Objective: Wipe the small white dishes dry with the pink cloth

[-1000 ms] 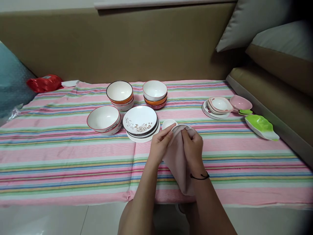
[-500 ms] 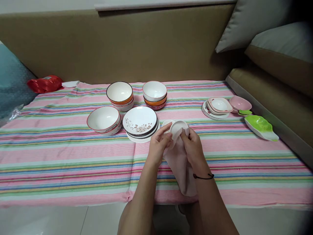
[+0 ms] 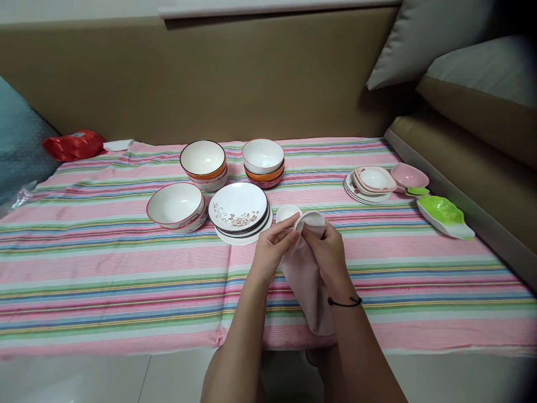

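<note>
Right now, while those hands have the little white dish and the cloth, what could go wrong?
The small white dish might slip, because the cloth bunches between it and the right hand. If dropped, it could hit the small bowl just beyond the left hand. That hand might also bump the nearby stacked plates.

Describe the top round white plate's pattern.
The round white plate bears brown flowers and curling stems; best in head view.
</note>
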A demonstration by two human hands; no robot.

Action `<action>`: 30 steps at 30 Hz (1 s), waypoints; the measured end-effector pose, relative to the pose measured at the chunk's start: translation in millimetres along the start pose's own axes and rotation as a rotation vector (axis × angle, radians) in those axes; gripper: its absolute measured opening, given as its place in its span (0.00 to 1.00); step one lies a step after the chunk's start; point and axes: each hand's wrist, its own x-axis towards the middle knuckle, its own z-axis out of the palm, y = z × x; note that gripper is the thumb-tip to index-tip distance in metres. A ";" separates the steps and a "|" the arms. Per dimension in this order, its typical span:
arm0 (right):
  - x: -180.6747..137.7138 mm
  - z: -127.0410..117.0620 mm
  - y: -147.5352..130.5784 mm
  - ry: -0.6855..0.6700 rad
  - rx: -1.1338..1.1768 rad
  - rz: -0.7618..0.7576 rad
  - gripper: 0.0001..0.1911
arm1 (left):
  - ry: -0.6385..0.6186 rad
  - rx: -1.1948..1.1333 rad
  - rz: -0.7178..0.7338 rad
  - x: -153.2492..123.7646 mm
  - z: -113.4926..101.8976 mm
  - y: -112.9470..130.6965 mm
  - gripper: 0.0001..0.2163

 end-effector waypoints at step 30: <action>-1.6 1.1 -2.9 -0.008 0.135 -0.066 0.14 | 0.101 0.028 0.069 -2.7 -1.4 -0.5 0.19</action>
